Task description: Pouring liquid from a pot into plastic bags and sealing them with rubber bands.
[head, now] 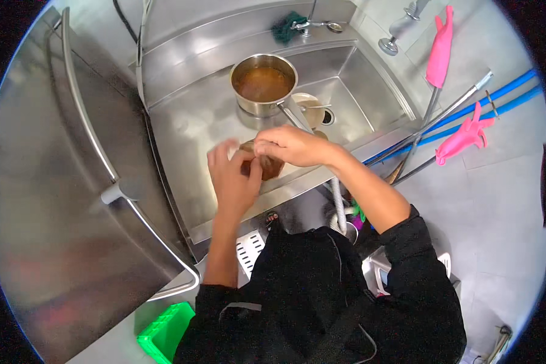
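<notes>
Both my hands meet over the drainboard of a stainless steel sink, at a brown, shiny bundle [272, 167], perhaps a bag with dark contents. My right hand [284, 144] pinches its top with thumb and fingers. My left hand [234, 168], slightly blurred, has its fingertips against the bundle's left side; its grip is partly hidden. Just beyond stands a steel saucepan [263, 108] holding brown liquid, its handle [295, 117] pointing towards my right hand. Right of the pan, a round beige dish [310, 103] with a spoon lies in the sink basin [352, 102] beside the drain.
A faucet [305, 28] with a dark green scrubbing cloth [287, 28] is at the back. A steel door with a long handle [84, 109] stands left. Pink rubber gloves [440, 54] hang over poles at right, near blue hoses [505, 98]. A green crate [166, 330] sits low left.
</notes>
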Motion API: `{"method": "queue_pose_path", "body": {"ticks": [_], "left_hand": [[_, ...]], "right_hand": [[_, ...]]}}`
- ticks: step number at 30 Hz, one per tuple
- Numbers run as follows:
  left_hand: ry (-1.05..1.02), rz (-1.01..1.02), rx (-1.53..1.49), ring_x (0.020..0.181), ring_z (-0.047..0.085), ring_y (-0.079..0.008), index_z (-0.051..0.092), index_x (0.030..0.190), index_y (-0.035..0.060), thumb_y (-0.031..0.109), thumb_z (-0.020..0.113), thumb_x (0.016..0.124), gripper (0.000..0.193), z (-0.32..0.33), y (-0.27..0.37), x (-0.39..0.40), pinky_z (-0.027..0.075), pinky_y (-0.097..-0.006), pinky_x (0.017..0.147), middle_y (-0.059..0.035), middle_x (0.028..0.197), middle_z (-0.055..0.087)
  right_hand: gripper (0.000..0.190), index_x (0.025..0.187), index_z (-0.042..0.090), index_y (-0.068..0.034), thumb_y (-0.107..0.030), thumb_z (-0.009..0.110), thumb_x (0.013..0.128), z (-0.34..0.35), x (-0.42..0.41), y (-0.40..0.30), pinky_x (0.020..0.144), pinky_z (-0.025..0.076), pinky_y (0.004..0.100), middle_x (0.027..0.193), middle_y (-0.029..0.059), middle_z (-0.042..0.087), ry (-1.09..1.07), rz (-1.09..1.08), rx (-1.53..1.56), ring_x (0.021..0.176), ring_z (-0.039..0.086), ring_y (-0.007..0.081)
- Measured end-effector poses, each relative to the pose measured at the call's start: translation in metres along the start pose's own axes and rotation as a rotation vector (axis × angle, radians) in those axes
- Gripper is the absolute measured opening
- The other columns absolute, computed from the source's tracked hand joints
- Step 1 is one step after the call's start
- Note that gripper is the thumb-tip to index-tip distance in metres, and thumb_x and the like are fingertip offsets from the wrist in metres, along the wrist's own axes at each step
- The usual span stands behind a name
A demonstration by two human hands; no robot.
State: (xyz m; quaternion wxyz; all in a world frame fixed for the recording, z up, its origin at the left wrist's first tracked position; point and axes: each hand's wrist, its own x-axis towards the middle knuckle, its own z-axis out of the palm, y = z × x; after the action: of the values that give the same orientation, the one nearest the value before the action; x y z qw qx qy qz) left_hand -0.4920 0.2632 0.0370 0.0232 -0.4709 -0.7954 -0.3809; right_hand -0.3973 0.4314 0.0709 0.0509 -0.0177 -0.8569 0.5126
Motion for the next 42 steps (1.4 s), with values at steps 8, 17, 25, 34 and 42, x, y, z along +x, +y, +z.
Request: {"method": "queue_pose_path", "body": {"ticks": [8,17,25,34,42], "left_hand": [[-0.367,0.363,-0.567,0.090,0.062,-0.0284,0.054,0.076,0.0055,0.008,0.061,0.078,0.007,-0.004,0.027,0.058,0.040,-0.0383,0.081,-0.0111,0.111,0.068],[-0.782,0.709,-0.754,0.071,0.059,-0.0230,0.051,0.074,0.0080,0.013,0.065,0.075,0.015,0.030,0.154,0.025,0.036,-0.0330,0.069,-0.0095,0.095,0.069],[-0.747,1.246,-0.556,0.081,0.049,-0.0323,0.059,0.097,0.0002,0.022,0.073,0.072,0.036,0.036,0.316,-0.136,0.039,-0.0409,0.074,-0.0122,0.082,0.054],[-1.040,1.057,-0.718,0.087,0.050,-0.0286,0.058,0.089,0.0004,0.016,0.075,0.077,0.026,0.089,0.426,-0.424,0.041,-0.0390,0.078,-0.0109,0.090,0.058],[-1.355,1.058,-0.954,0.103,0.053,-0.0347,0.060,0.094,-0.0010,0.024,0.073,0.081,0.032,0.140,0.561,-0.635,0.043,-0.0408,0.084,-0.0135,0.112,0.058]], "right_hand": [[0.024,0.100,0.062,-0.003,-0.024,0.050,0.098,-0.042,-0.068,-0.058,0.071,0.047,0.0368,0.083,0.0118,0.065,0.058,0.046,-0.056,0.074,0.060,0.0231],[0.029,0.097,0.061,-0.003,-0.029,0.048,0.099,-0.028,-0.239,-0.126,0.066,0.044,0.0426,0.080,0.0172,0.062,0.350,0.225,-0.170,0.071,0.058,0.0364],[0.026,0.095,0.059,-0.003,-0.027,0.049,0.098,0.089,-0.463,-0.183,0.071,0.046,0.0429,0.084,0.0170,0.064,0.827,0.261,-0.207,0.081,0.060,0.0371],[0.015,0.092,0.059,0.001,-0.014,0.055,0.088,0.267,-0.691,-0.234,0.067,0.048,0.0437,0.077,0.0198,0.064,1.394,0.721,-0.336,0.075,0.062,0.0399],[0.019,0.087,0.059,0.001,-0.018,0.057,0.085,0.345,-0.891,-0.261,0.067,0.051,0.0409,0.078,0.0170,0.068,1.668,1.007,-0.170,0.073,0.066,0.0348]]}}
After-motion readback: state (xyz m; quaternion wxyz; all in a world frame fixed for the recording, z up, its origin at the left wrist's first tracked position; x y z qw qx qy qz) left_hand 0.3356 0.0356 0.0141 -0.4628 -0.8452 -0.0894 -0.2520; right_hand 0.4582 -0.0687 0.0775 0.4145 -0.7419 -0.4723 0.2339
